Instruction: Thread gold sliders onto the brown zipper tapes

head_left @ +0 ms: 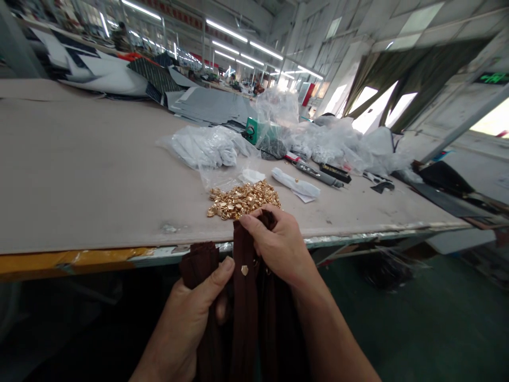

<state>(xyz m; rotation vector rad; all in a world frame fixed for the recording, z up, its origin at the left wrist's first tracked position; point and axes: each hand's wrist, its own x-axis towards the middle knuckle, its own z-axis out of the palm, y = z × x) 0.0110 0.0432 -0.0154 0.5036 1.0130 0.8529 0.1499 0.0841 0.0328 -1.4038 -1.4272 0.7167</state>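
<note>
Lit overhead by long white fluorescent tubes (226, 31), at right by glaring, blown-out white windowpanes (369, 114). Glinting off small gold metal pieces (242, 200). Falling to deep shadow below the flat beige tabletop (99, 159). Blurred and stretched toward the edges.

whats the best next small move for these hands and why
Probably steady the dark brown strip below its gold piece with the left hand: the right hand pinches the strip near its top, its lower length hangs down, and the left hand, gripping a folded brown bundle, is right beside it.
</note>
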